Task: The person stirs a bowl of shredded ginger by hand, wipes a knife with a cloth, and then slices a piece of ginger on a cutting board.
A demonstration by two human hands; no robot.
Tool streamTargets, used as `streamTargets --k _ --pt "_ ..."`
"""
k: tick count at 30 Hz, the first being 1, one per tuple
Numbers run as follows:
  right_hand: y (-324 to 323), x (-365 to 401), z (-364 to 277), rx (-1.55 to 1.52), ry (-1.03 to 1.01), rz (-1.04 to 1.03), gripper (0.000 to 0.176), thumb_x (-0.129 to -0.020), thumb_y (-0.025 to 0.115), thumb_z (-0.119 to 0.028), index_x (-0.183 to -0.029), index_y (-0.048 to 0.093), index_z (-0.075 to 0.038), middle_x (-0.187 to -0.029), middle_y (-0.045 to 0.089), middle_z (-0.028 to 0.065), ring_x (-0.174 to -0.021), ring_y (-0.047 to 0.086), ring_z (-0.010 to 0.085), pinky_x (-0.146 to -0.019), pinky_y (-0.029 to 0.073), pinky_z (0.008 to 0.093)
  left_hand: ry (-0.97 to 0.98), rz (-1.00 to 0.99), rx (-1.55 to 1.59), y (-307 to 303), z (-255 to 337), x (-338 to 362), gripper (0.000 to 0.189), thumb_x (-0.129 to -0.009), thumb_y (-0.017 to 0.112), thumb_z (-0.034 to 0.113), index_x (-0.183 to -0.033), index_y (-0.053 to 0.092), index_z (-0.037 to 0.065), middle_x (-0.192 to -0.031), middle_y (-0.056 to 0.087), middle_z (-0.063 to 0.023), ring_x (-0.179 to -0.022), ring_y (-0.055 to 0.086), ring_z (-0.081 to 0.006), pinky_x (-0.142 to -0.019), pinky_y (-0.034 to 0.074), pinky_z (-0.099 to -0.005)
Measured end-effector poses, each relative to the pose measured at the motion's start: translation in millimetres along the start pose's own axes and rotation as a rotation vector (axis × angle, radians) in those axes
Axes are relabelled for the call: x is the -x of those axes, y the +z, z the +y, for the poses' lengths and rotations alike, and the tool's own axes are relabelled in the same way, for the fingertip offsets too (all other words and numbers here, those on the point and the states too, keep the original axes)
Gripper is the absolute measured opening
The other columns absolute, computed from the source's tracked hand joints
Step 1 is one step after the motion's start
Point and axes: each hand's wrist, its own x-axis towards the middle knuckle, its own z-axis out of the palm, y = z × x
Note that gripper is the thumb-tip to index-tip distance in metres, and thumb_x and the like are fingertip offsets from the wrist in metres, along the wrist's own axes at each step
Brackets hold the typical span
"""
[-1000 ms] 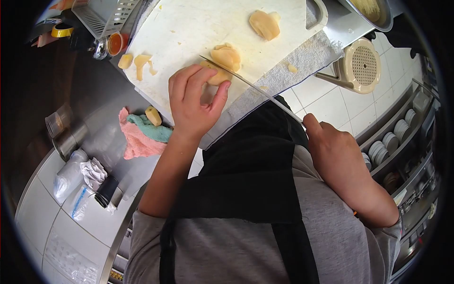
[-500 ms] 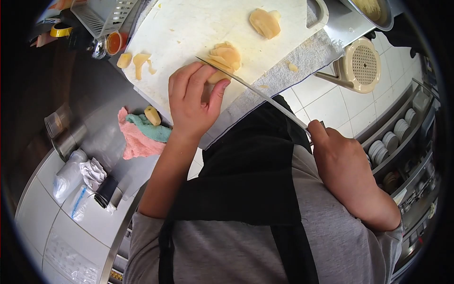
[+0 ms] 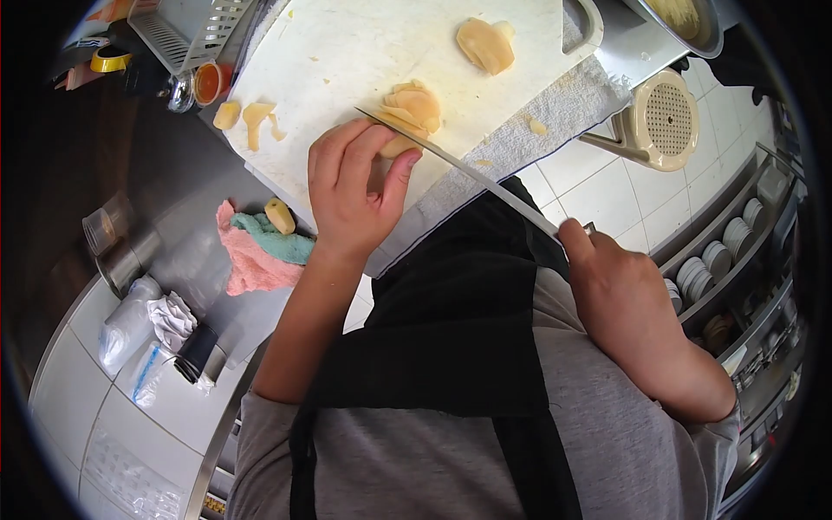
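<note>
Slicing now one cut further than a second ago. Long thin steel knife [image 3: 459, 169] a shade closer to the curled fingers, and the fan of pale yellow slices [image 3: 416, 104] thicker beside it. Only a short stub of peeled yellow vegetable [image 3: 394, 145] left, near the front edge of the white plastic cutting board [image 3: 347, 52].

Left hand [image 3: 351, 195] clawed down over that stub, fingertips tucked, thumb braced alongside. Right hand [image 3: 620, 295] closed round the knife handle, off the board's front edge above the black apron [image 3: 451, 303]. So little stub means little room between edge and knuckles.

Further back on the board lies another sliced yellow lump [image 3: 485, 43], with small yellow offcuts [image 3: 251, 117] at the board's left edge. Under the board, a white towel [image 3: 555, 108]. Left of the board on the worktop, crumpled pink and teal cloths [image 3: 256, 251] carrying one yellow chunk [image 3: 280, 214]. Right of the board, a beige round perforated plastic piece [image 3: 663, 117]. Nothing across the blade's path but the holding fingers.
</note>
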Motion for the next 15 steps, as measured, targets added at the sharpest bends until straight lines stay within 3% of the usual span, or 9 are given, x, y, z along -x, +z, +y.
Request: streamTargets --k 15 --pt "3.7 -18.9 -7.3 0.065 -0.013 0.01 0.017 -0.089 0.057 -0.004 -0.103 0.048 -0.007 -0.07 0.062 0.0114 -0.058 0.069 0.0279 -0.05 0.055 0.0374 0.004 0.014 -0.004 0.3 -0.2 0.1 0.033 -0.075 0.083 0.015 -0.103 0.067 0.006 -0.108 0.063 -0.0102 -0.094 0.06 -0.029 -0.082 0.048 -0.038"
